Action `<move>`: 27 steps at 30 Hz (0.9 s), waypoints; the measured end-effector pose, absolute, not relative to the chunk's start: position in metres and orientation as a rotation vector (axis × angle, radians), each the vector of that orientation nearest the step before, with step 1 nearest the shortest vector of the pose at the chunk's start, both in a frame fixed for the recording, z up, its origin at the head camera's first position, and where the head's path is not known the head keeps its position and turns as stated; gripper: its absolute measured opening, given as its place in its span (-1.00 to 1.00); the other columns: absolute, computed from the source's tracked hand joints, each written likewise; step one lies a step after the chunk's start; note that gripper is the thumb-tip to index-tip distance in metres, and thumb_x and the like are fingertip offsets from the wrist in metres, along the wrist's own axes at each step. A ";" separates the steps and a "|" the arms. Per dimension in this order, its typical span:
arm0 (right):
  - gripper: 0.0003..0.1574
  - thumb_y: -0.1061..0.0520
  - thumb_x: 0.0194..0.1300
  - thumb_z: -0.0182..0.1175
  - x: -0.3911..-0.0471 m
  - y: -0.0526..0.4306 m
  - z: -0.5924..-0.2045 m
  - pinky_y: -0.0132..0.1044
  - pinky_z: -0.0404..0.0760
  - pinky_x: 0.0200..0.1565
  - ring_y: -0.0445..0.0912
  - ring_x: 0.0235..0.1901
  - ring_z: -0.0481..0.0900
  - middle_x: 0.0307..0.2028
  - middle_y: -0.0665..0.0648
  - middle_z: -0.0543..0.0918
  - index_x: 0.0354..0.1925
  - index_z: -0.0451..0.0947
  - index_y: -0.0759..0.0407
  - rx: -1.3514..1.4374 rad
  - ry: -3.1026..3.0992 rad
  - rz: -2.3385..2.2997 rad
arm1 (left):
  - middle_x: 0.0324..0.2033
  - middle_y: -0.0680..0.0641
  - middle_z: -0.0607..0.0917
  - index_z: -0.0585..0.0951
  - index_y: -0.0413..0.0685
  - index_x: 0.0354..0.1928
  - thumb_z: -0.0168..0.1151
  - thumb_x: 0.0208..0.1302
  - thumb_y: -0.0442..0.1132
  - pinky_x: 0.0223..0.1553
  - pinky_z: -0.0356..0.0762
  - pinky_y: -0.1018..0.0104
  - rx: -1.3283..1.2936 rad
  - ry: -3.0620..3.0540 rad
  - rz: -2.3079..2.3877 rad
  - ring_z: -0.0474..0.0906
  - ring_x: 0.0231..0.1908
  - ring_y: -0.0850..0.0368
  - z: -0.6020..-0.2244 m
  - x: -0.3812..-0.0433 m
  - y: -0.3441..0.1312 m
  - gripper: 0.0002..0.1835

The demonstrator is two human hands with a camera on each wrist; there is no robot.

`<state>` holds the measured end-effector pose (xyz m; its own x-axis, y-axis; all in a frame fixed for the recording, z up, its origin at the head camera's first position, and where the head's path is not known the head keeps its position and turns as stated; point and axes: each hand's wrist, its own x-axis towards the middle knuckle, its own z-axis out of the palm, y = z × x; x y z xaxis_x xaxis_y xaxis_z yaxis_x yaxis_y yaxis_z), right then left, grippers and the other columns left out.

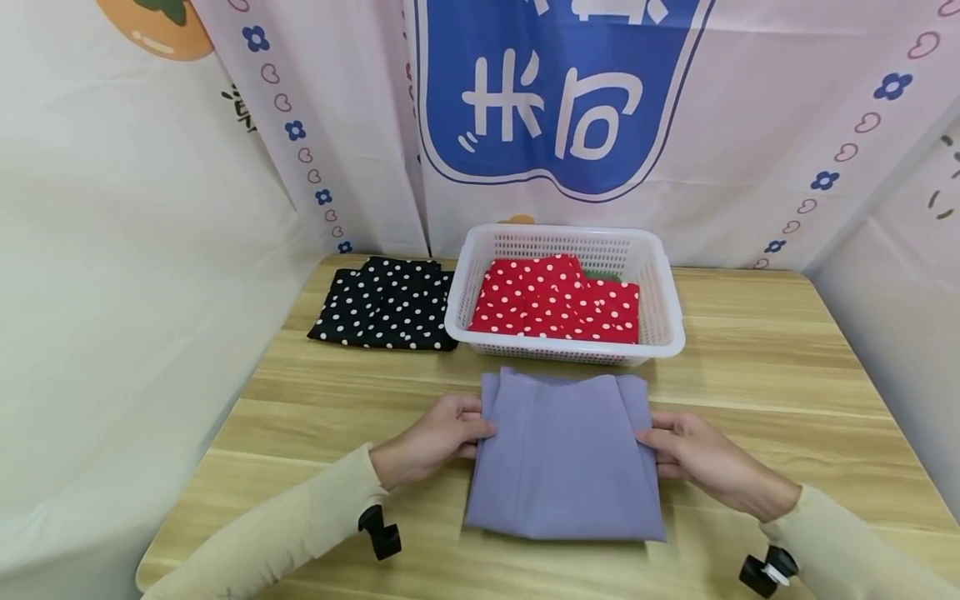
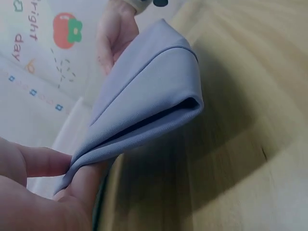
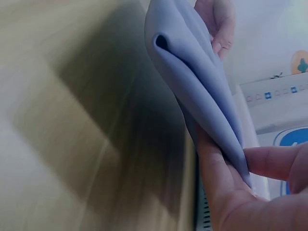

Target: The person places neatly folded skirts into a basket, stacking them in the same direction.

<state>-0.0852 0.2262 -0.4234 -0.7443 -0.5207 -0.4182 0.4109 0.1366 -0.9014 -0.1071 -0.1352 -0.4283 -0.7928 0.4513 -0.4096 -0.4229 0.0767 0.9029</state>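
Observation:
A folded lavender-grey cloth (image 1: pixel 566 458) is held up over the table by both hands, its shadow falling on the wood in the wrist views. At its left edge my left hand (image 1: pixel 438 437) pinches the fabric, thumb on top and fingers beneath. My right hand (image 1: pixel 705 458) grips the opposite edge in the same way. Side on, the left wrist view shows the cloth's (image 2: pixel 149 91) stacked layers with a rounded fold at the near end. A similar looped fold of the cloth (image 3: pixel 192 72) shows in the right wrist view.
Beyond the cloth stands a white plastic basket (image 1: pixel 663 333) with folded red polka-dot fabric (image 1: pixel 555 304) in it. Black polka-dot fabric (image 1: pixel 386 304) lies folded at the basket's left. A printed curtain (image 1: pixel 360 108) hangs behind the wooden table (image 1: pixel 780 367).

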 end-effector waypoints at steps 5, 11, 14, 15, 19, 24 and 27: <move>-0.31 0.04 0.50 -0.03 -0.079 0.229 -0.408 -0.19 0.65 0.10 -0.06 0.06 0.64 0.10 0.20 0.63 0.34 0.13 0.53 -0.172 1.711 -1.703 | -0.23 -0.10 0.76 0.40 -0.45 0.18 0.13 0.31 -0.42 -0.02 0.68 0.17 0.071 1.699 1.817 0.71 -0.15 0.12 -0.408 -0.098 -0.138 -0.58; -0.30 0.03 0.50 -0.04 -0.076 0.228 -0.386 -0.21 0.66 0.08 -0.08 0.05 0.66 0.07 0.15 0.66 0.34 0.12 0.53 -0.206 1.736 -1.696 | -0.27 -0.03 0.75 0.38 -0.48 0.19 0.15 0.30 -0.42 -0.04 0.69 0.23 0.091 1.678 1.856 0.72 -0.20 0.15 -0.385 -0.089 -0.142 -0.55; -0.32 0.05 0.51 -0.05 -0.076 0.227 -0.375 -0.20 0.66 0.07 -0.07 0.03 0.67 0.04 0.12 0.68 0.32 0.13 0.56 -0.238 1.749 -1.698 | -0.29 0.00 0.75 0.35 -0.50 0.21 0.15 0.30 -0.43 -0.07 0.69 0.28 0.112 1.679 1.871 0.72 -0.22 0.20 -0.373 -0.087 -0.144 -0.52; -0.32 0.06 0.51 -0.05 -0.076 0.227 -0.370 -0.19 0.67 0.06 -0.08 0.02 0.68 0.03 0.10 0.69 0.32 0.13 0.57 -0.246 1.752 -1.702 | -0.32 0.02 0.74 0.36 -0.51 0.20 0.15 0.30 -0.43 -0.09 0.70 0.30 0.120 1.682 1.875 0.72 -0.24 0.22 -0.369 -0.087 -0.145 -0.53; -0.31 0.09 0.51 -0.05 -0.081 0.226 -0.353 -0.20 0.68 0.04 -0.10 0.00 0.69 0.01 0.03 0.71 0.34 0.09 0.59 -0.278 1.776 -1.721 | -0.36 0.06 0.73 0.36 -0.51 0.18 0.14 0.30 -0.43 -0.15 0.71 0.35 0.164 1.690 1.907 0.70 -0.28 0.28 -0.354 -0.091 -0.147 -0.55; -0.29 0.07 0.51 -0.04 -0.097 0.224 -0.335 -0.19 0.67 0.05 -0.08 0.02 0.68 0.03 0.04 0.69 0.36 0.06 0.55 -0.295 1.811 -1.722 | -0.21 -0.03 0.76 0.33 -0.51 0.23 0.12 0.30 -0.47 -0.09 0.70 0.28 0.189 1.686 1.983 0.73 -0.20 0.20 -0.342 -0.104 -0.151 -0.52; -0.27 0.03 0.49 -0.01 -0.110 0.222 -0.326 -0.19 0.67 0.05 -0.08 0.03 0.68 0.04 0.03 0.68 0.36 0.07 0.49 -0.256 1.850 -1.716 | -0.16 -0.09 0.75 0.34 -0.45 0.26 0.11 0.30 -0.48 -0.07 0.69 0.25 0.175 1.701 2.019 0.73 -0.19 0.17 -0.337 -0.117 -0.150 -0.52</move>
